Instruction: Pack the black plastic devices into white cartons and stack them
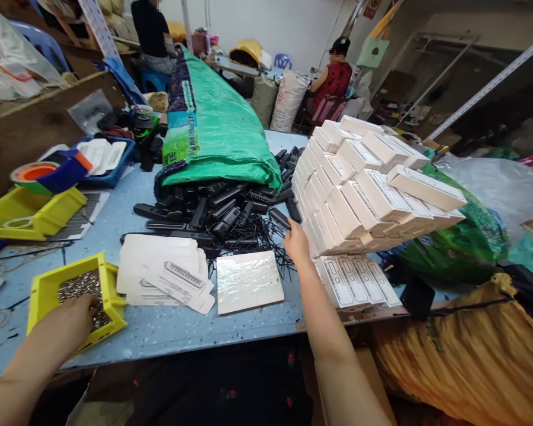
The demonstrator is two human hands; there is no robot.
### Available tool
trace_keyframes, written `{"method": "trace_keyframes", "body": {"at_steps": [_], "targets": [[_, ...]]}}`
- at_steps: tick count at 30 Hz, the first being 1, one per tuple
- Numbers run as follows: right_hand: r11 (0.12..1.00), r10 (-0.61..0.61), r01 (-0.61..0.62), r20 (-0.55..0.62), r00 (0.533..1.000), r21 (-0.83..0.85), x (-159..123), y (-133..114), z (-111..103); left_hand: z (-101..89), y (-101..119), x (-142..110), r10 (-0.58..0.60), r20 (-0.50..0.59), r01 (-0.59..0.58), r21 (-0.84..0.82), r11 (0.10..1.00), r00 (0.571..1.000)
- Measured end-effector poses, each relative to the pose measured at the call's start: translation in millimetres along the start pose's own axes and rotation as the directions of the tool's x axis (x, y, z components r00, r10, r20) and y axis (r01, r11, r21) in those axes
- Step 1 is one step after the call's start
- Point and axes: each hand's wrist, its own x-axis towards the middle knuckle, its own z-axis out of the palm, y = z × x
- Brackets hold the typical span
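Note:
My left hand (73,319) reaches into a yellow bin (42,290) of small shiny metal pieces (82,287), its fingers curled down among them. Whatever its fingertips hold is hidden. At the edge of the black pile, my right hand (296,239) has its thumb and fingers closed on the near end of a long black plastic piece (279,218). A flat white board (249,283) with a glossy top lies between the hands. To its left are stacked flat white cartons (160,269), printed with a drawing of a long slotted object.
A green woven sack (222,124) spills black plastic pieces (222,207) and thin black strips. White boxes (337,195) are stacked high beside my right arm. Another yellow bin (35,216) with tape rolls and a blue tray (111,165) stand left. Two people sit working behind.

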Motion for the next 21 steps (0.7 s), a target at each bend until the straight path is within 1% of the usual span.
{"method": "trace_keyframes", "body": {"at_steps": [2, 3, 4, 6, 8, 9, 11, 12, 13, 14, 15, 16, 17, 18, 19, 20, 21], "targets": [[0.994, 0.106, -0.105, -0.017, 0.994, 0.029, 33, -4, 23, -0.3, 6, 0, 0.013, 0.091, -0.022, 0.099, 0.995, 0.996], [0.989, 0.141, -0.140, -0.030, 0.990, 0.038, 44, -2, 30, -1.5, 8, 0, 0.016, 0.123, -0.033, 0.140, 0.990, 0.992], [0.985, 0.169, -0.167, -0.040, 0.985, 0.049, 51, 0, 35, -3.0, 11, -2, 0.015, 0.127, -0.036, 0.171, 0.985, 0.992], [0.973, 0.219, -0.214, -0.054, 0.974, 0.092, 51, 4, 38, -5.5, 17, -6, 0.028, 0.097, -0.048, 0.211, 0.976, 0.995], [0.965, 0.227, -0.218, -0.052, 0.972, 0.143, 36, 6, 37, -7.1, 22, -10, 0.059, 0.059, -0.070, 0.204, 0.976, 0.996], [0.963, 0.207, -0.197, -0.037, 0.978, 0.182, 23, 5, 36, -8.1, 24, -12, 0.068, 0.061, -0.079, 0.189, 0.979, 0.996], [0.933, 0.123, -0.132, 0.047, 0.991, 0.336, -9, 0, 34, -11.7, 26, -13, 0.056, 0.109, -0.073, 0.159, 0.985, 0.992], [0.890, 0.079, -0.117, 0.103, 0.992, 0.442, -26, -3, 34, -14.6, 26, -13, 0.038, 0.140, -0.059, 0.147, 0.987, 0.989], [0.827, 0.044, -0.124, 0.157, 0.987, 0.548, -44, -6, 33, -18.2, 25, -13, 0.017, 0.161, -0.038, 0.129, 0.991, 0.987], [0.752, 0.024, -0.151, 0.203, 0.979, 0.641, -60, -9, 32, -22.1, 24, -13, 0.008, 0.158, -0.023, 0.095, 0.995, 0.987], [0.673, 0.022, -0.187, 0.234, 0.972, 0.715, -75, -13, 31, -25.8, 24, -14, 0.003, 0.109, -0.007, 0.042, 0.999, 0.994], [0.598, 0.033, -0.225, 0.257, 0.966, 0.770, -89, -19, 30, -28.7, 26, -16, -0.007, 0.024, 0.008, -0.040, 0.999, 1.000], [0.518, 0.045, -0.250, 0.266, 0.963, 0.818, -100, -26, 29, -30.2, 31, -19, -0.038, -0.077, 0.025, -0.158, 0.987, 0.996], [0.436, 0.050, -0.263, 0.269, 0.962, 0.860, -109, -35, 29, -29.7, 40, -23, -0.092, -0.153, 0.039, -0.317, 0.948, 0.984], [0.357, 0.048, -0.266, 0.267, 0.962, 0.895, -116, -46, 28, -27.0, 54, -29, -0.163, -0.180, 0.052, -0.500, 0.865, 0.970], [0.284, 0.043, -0.261, 0.259, 0.965, 0.923, -121, -59, 28, -22.1, 72, -35, -0.236, -0.139, 0.079, -0.685, 0.724, 0.962], [0.221, 0.039, -0.248, 0.245, 0.969, 0.943, -125, -74, 29, -15.5, 94, -42, -0.239, 0.001, 0.128, -0.847, 0.517, 0.971]]}}
